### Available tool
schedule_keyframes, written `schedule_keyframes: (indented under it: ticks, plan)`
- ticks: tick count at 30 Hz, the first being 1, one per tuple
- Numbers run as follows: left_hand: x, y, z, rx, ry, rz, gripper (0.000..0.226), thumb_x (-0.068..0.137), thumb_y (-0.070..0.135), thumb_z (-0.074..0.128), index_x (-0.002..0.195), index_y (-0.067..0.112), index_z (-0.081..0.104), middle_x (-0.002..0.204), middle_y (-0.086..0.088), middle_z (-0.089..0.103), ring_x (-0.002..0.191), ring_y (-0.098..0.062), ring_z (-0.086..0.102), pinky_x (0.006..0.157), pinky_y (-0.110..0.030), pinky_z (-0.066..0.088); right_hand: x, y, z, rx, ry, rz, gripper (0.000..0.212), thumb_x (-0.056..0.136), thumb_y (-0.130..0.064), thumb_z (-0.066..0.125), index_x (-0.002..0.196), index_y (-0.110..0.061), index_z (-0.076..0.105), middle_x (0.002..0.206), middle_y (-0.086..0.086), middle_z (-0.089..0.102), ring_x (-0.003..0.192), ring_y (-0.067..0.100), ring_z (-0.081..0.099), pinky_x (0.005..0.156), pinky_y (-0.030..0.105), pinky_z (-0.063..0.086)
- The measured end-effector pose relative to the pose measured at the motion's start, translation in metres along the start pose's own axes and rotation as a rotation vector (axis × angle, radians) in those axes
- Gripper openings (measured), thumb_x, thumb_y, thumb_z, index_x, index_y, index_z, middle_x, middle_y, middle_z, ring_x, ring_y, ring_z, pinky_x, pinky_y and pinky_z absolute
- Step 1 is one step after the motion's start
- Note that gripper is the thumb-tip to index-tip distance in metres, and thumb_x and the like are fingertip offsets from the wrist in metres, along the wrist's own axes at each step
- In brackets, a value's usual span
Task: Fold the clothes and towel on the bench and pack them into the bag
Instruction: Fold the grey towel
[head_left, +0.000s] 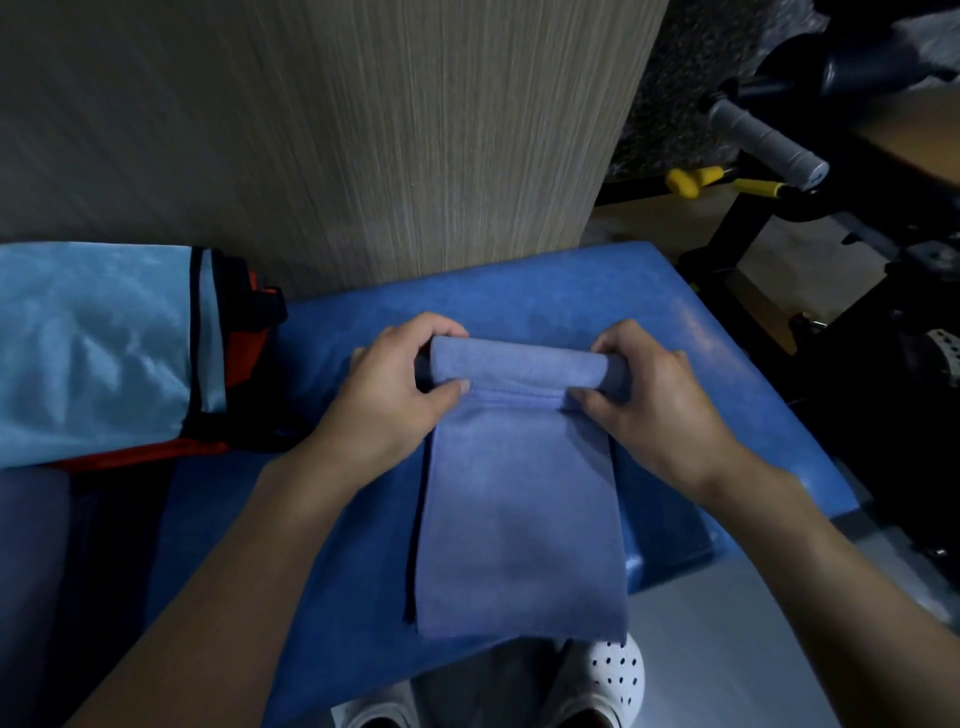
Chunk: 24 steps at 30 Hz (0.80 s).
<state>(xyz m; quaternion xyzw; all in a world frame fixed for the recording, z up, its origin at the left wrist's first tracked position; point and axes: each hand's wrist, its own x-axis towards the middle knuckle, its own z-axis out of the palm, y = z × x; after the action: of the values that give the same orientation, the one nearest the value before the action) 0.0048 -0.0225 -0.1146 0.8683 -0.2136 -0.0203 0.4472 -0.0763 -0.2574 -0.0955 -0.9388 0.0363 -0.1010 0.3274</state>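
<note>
Blue table (675, 312) fills your view, wood-grain wall behind. Light-blue bag (93, 353), red and black trim, lies at table's left end. Lavender towel (519, 519) lies mid-table as long strip, far end rolled. Your left hand (395, 384) grips roll's left end, right hand (649, 400) its right end, fingers (426, 325) curled over top, thumbs pinching at seam.

dim indoor feed on my end, cool blue cast, faint sheen on the bench (691, 322) far right side, gym machine (769, 140) sunk in shadow, wall panel (363, 130) smeared soft, edges bowed by wide-angle lens, centre fairly sharp
</note>
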Motion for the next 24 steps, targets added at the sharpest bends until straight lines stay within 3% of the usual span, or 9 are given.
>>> schedule_keyframes:
  ticks: [3, 6, 9, 11, 15, 18, 21, 22, 24]
  plan:
    - [-0.001, 0.002, -0.005, -0.019, -0.065, 0.048, 0.03, 0.075, 0.023, 0.076, 0.097, 0.036, 0.06, 0.099, 0.01, 0.064, 0.095, -0.013, 0.061, 0.085, -0.041, 0.052, -0.001, -0.004, -0.005, -0.023, -0.037, -0.04, 0.031, 0.077, -0.017, 0.075, 0.091, -0.025, 0.049, 0.083, -0.01, 0.058, 0.083, 0.007, 0.048, 0.087, 0.045, 0.042]
    - [-0.007, 0.007, -0.013, -0.074, -0.211, -0.003, 0.034, 0.065, 0.042, 0.078, 0.094, 0.034, 0.063, 0.1, 0.009, 0.062, 0.091, -0.008, 0.062, 0.079, -0.021, 0.048, -0.008, -0.002, -0.011, 0.021, -0.144, -0.068, 0.038, 0.072, -0.044, 0.077, 0.092, -0.03, 0.048, 0.088, -0.01, 0.061, 0.089, 0.009, 0.056, 0.088, 0.047, 0.044]
    - [-0.009, 0.011, -0.017, -0.094, -0.258, -0.044, 0.037, 0.066, 0.061, 0.072, 0.088, 0.031, 0.067, 0.105, 0.009, 0.063, 0.095, -0.004, 0.06, 0.073, -0.004, 0.037, -0.014, -0.002, -0.013, 0.061, -0.162, -0.101, 0.04, 0.072, -0.067, 0.062, 0.087, -0.032, 0.048, 0.092, -0.01, 0.063, 0.093, 0.01, 0.058, 0.089, 0.046, 0.045]
    - [-0.009, 0.014, -0.016, -0.081, -0.252, -0.022, 0.036, 0.074, 0.061, 0.074, 0.081, 0.026, 0.067, 0.106, 0.004, 0.065, 0.095, -0.006, 0.06, 0.071, -0.003, 0.035, -0.016, 0.0, -0.012, 0.101, -0.158, -0.133, 0.033, 0.081, -0.066, 0.053, 0.082, -0.033, 0.049, 0.091, -0.008, 0.062, 0.091, 0.013, 0.058, 0.086, 0.048, 0.046]
    - [-0.011, 0.015, -0.013, -0.058, -0.272, -0.023, 0.02, 0.08, 0.028, 0.081, 0.077, 0.021, 0.063, 0.106, -0.001, 0.067, 0.099, -0.015, 0.061, 0.072, -0.008, 0.039, -0.018, 0.005, -0.012, 0.157, -0.171, -0.157, 0.032, 0.091, -0.056, 0.047, 0.071, -0.033, 0.054, 0.092, -0.011, 0.062, 0.097, 0.013, 0.059, 0.088, 0.047, 0.046]
    - [-0.012, 0.012, -0.015, -0.039, -0.344, -0.066, 0.036, 0.068, 0.044, 0.079, 0.097, 0.037, 0.061, 0.109, 0.012, 0.064, 0.103, -0.004, 0.059, 0.079, -0.016, 0.043, -0.019, 0.005, -0.013, 0.153, -0.175, -0.148, 0.03, 0.087, -0.054, 0.051, 0.068, -0.031, 0.053, 0.094, -0.01, 0.061, 0.099, 0.014, 0.059, 0.088, 0.047, 0.047]
    - [-0.011, 0.009, -0.014, 0.097, -0.41, -0.077, 0.076, 0.057, 0.065, 0.07, 0.128, 0.045, 0.051, 0.122, 0.029, 0.05, 0.118, 0.005, 0.046, 0.098, -0.017, 0.036, -0.019, 0.006, -0.014, 0.091, -0.186, -0.104, 0.024, 0.081, -0.056, 0.057, 0.085, -0.033, 0.053, 0.096, -0.01, 0.062, 0.098, 0.016, 0.059, 0.087, 0.046, 0.047]
    - [-0.011, 0.01, -0.014, 0.144, -0.425, -0.064, 0.081, 0.055, 0.07, 0.066, 0.13, 0.044, 0.052, 0.122, 0.031, 0.046, 0.121, 0.005, 0.042, 0.103, -0.018, 0.033, -0.019, 0.006, -0.015, 0.068, -0.212, -0.085, 0.025, 0.081, -0.055, 0.06, 0.095, -0.034, 0.054, 0.101, -0.014, 0.062, 0.101, 0.015, 0.058, 0.09, 0.046, 0.047]
    - [-0.012, 0.011, -0.015, 0.173, -0.447, -0.057, 0.068, 0.052, 0.072, 0.064, 0.115, 0.046, 0.058, 0.118, 0.033, 0.043, 0.122, 0.006, 0.037, 0.104, -0.019, 0.031, -0.02, 0.006, -0.017, 0.021, -0.281, -0.059, 0.039, 0.084, -0.047, 0.067, 0.118, -0.034, 0.054, 0.112, -0.021, 0.059, 0.11, 0.012, 0.055, 0.101, 0.046, 0.041]
